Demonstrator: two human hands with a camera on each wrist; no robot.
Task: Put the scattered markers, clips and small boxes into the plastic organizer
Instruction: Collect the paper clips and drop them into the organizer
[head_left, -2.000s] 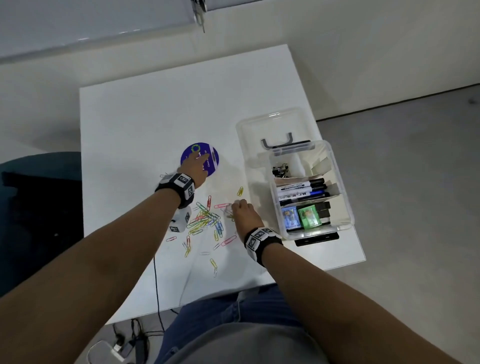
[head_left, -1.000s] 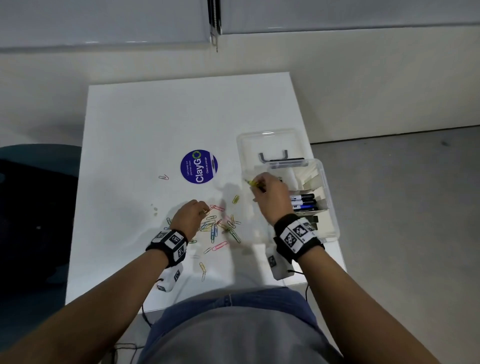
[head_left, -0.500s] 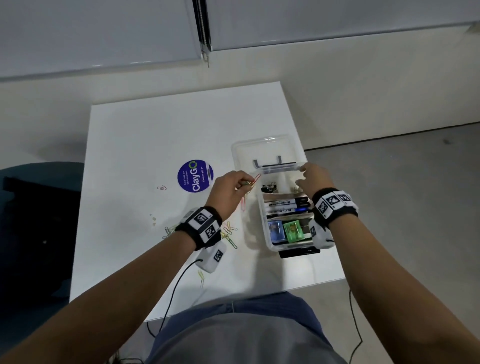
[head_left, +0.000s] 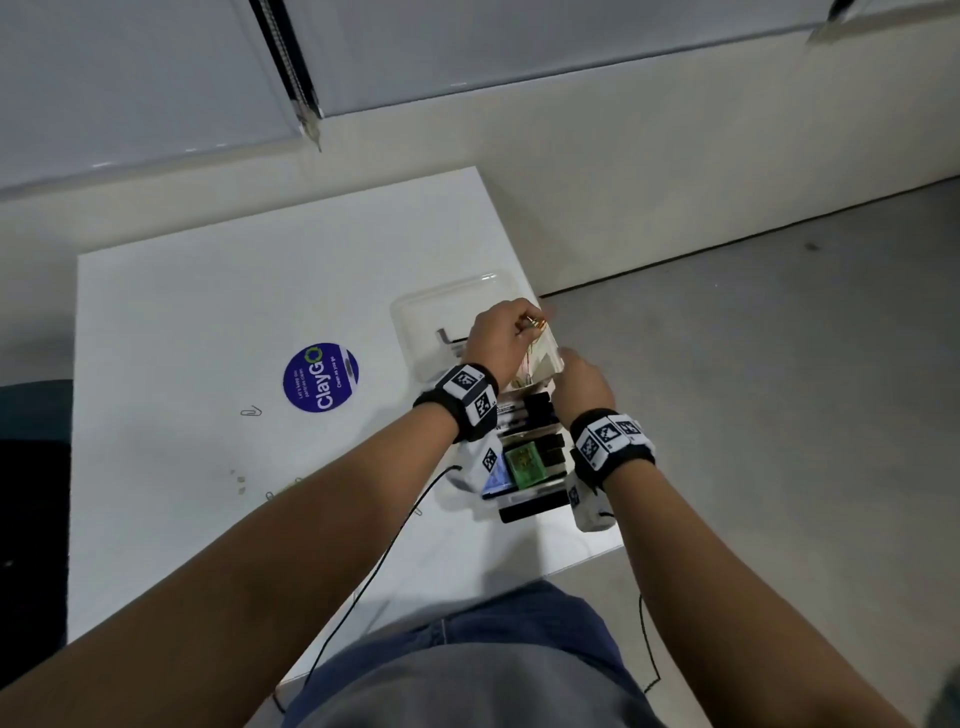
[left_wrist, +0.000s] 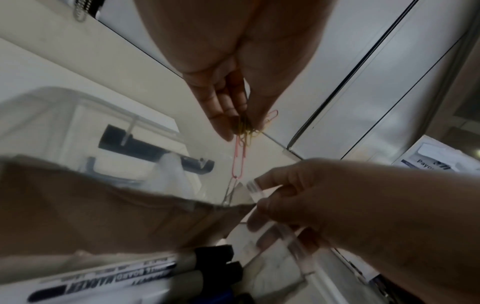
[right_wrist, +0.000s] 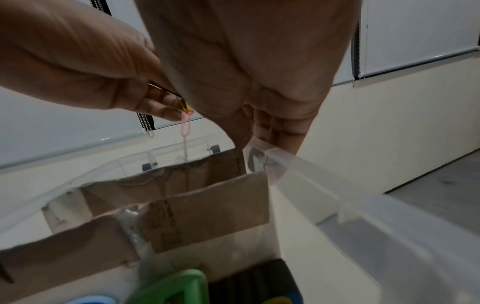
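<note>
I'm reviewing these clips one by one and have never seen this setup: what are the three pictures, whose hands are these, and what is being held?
There is no robot here: a person works with bare hands, with a camera on the head and one strapped to each wrist. The wide picture is the head view, looking down at a white table. The other two look along each hand from the wrist.

The left hand pinches a bunch of coloured paper clips; a pink one dangles in a chain over the far compartment of the clear plastic organizer. The right hand grips the organizer's rim. Inside, cardboard dividers separate whiteboard markers and a small green box.

On the table are also a round purple sticker and a few loose clips, one near it.
</note>
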